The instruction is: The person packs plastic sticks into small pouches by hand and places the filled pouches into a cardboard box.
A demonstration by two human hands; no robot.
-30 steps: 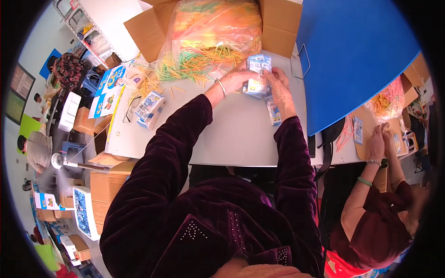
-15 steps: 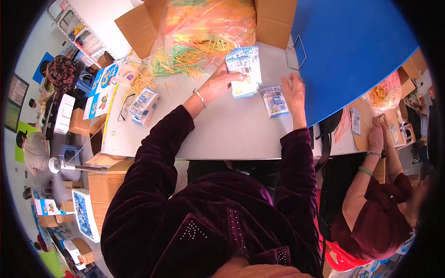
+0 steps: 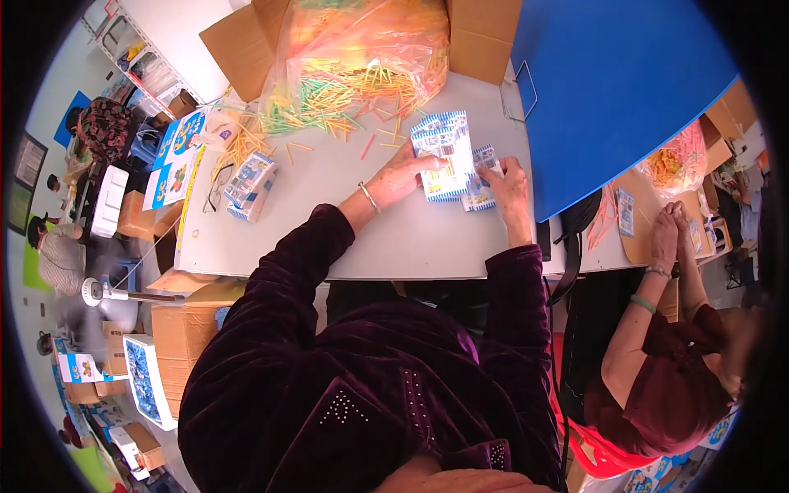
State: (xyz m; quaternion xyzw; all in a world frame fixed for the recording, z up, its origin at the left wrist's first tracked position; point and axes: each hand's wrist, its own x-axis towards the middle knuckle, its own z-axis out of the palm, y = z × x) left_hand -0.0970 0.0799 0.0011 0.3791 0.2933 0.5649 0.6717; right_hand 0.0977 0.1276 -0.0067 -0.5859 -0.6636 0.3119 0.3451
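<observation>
My left hand point(image 3: 396, 179) is closed around a small fanned stack of blue-and-white printed packets point(image 3: 446, 146), its thumb lying across their front. Close beside it, my right hand point(image 3: 511, 187) pinches another blue-and-white packet point(image 3: 478, 197), thumb and fingers at its upper right part. This packet's left edge meets or lies behind the fanned stack; I cannot tell which. Further left on the table stands a pile of similar packets point(image 3: 251, 182).
An open cardboard box point(image 3: 483, 41) holds a clear plastic bag point(image 3: 362, 29) spilling coloured thin sticks point(image 3: 329, 103) onto the table point(image 3: 394, 246). Eyeglasses point(image 3: 214, 195) lie at left. A blue panel point(image 3: 608, 90) borders the right. Beyond it are a co-worker's hands point(image 3: 670, 230).
My right hand has come down and closed on the packet that lay on the table. My left hand has brought its stack slightly nearer and to the right, against that packet.
</observation>
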